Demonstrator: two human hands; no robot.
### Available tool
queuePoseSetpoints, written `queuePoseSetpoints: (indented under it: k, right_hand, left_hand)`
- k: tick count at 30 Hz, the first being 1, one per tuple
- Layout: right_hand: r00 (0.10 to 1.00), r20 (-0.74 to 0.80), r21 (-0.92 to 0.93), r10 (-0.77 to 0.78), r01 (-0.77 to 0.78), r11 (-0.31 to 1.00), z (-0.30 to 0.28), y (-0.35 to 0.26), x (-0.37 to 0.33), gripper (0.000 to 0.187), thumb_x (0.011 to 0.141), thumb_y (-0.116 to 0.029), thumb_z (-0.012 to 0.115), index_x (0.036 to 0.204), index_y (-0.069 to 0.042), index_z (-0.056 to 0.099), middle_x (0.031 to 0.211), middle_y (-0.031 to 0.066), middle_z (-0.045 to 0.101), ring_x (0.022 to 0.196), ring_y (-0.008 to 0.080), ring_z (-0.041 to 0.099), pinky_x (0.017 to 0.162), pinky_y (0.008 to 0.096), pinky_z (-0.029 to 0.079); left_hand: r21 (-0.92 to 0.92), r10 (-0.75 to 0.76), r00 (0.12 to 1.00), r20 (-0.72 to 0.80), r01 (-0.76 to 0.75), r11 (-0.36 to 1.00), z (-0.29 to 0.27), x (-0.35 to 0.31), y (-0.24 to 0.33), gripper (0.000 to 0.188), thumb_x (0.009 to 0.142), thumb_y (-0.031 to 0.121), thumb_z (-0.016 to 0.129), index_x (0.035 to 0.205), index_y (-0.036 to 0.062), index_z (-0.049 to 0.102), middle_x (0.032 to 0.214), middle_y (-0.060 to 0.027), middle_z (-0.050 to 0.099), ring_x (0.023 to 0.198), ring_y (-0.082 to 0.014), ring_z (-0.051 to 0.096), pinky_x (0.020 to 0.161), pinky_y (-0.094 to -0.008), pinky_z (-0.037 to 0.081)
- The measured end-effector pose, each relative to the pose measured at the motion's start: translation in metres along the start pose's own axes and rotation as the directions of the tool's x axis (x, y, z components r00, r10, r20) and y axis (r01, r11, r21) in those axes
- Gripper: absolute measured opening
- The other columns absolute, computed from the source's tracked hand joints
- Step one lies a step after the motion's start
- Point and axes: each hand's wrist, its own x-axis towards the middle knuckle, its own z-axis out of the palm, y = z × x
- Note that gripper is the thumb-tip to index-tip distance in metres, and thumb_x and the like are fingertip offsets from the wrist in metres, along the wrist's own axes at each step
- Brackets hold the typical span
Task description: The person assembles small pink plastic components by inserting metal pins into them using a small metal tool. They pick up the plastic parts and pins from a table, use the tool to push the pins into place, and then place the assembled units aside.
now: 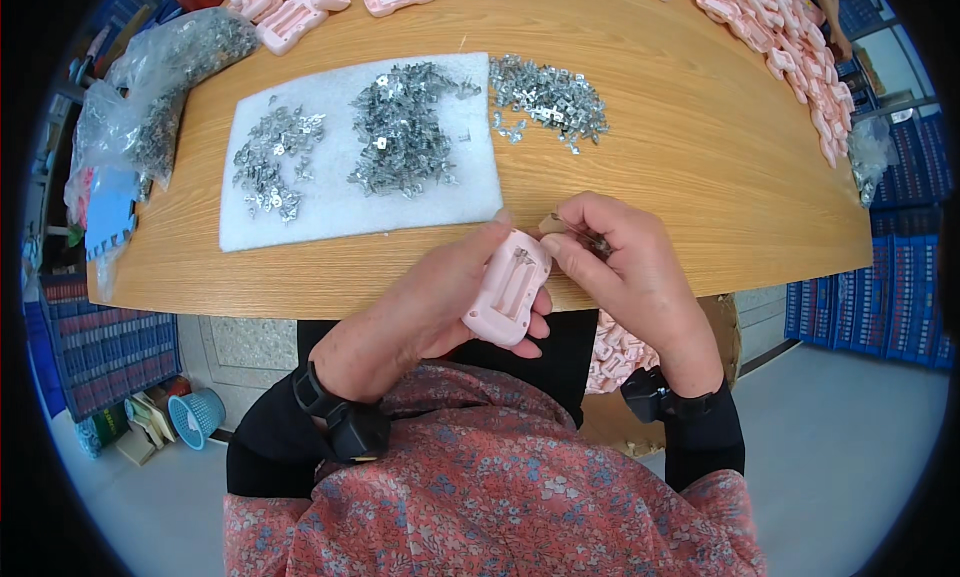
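My left hand [450, 282] is closed around a pink plastic battery housing [508, 289], its long recessed compartment turned up. A small metal clip [523, 255] shows at the upper end of that recess. Close beside the housing's upper right edge, my right hand [630, 252] is closed, thumb and forefinger pinched together. A small flat tan piece [550, 223] sticks out from its fingers, and shiny metal bits [597, 243] show in the curl of the palm. On the table ahead, a white foam mat [330, 222] carries two heaps of small metal clips [405, 127].
Another heap of metal clips [550, 99] lies right of the mat. Pink housings [295, 19] sit at the far left, and a large pile of pink housings [770, 37] lines the far right. A plastic bag of metal parts [165, 87] stands left. Below is a blue basket [196, 417].
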Motion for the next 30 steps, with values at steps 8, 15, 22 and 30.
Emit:
queuePoseSetpoints:
  k: [8,15,22,30]
  right_hand:
    - [0.992,0.062,0.14,0.109,-0.116,0.983,0.008,0.007,-0.002,0.018,0.087,-0.013,0.072,0.09,-0.001,0.06,0.076,0.0015,0.057,0.065,0.0077,0.051,0.058,0.0242,0.043]
    - [0.956,0.219,0.261,0.195,-0.25,0.932,0.004,0.007,0.003,0.019,0.088,-0.015,0.073,0.092,-0.002,0.061,0.076,-0.003,0.057,0.069,0.0027,0.05,0.061,0.0216,0.043]
    - [0.955,0.235,0.486,0.179,-0.275,0.829,0.004,0.004,-0.005,0.021,0.096,-0.018,0.063,0.107,0.0,0.061,0.085,-0.0047,0.06,0.075,0.0013,0.052,0.065,0.0191,0.043]
    - [0.941,0.253,0.53,0.224,-0.328,0.781,0.012,0.005,-0.002,0.022,0.097,-0.017,0.061,0.112,-0.001,0.06,0.087,-0.0039,0.06,0.075,0.0011,0.052,0.065,0.0172,0.042]
  left_hand:
    - [0.051,0.002,1.0,0.029,-0.004,0.999,0.0,0.0,-0.006,0.061,0.105,0.05,0.018,0.11,0.0032,0.057,0.086,-0.0149,0.066,0.073,-0.0276,0.069,0.063,-0.0449,0.06]
    - [0.089,-0.03,0.999,0.042,0.026,0.996,-0.001,-0.004,-0.006,0.06,0.105,0.05,0.017,0.112,0.0035,0.055,0.087,-0.016,0.067,0.072,-0.0283,0.069,0.062,-0.0431,0.06]
    - [0.059,0.039,0.994,0.105,-0.045,0.997,-0.003,-0.015,0.009,0.059,0.105,0.049,0.016,0.13,0.0046,0.047,0.089,-0.0172,0.067,0.073,-0.0294,0.069,0.065,-0.0419,0.06]
    - [0.498,0.347,0.937,0.043,-0.321,0.806,-0.023,-0.022,0.008,0.039,0.105,0.026,0.041,0.138,0.0043,0.043,0.107,-0.0077,0.064,0.091,-0.0134,0.066,0.078,-0.0273,0.055]
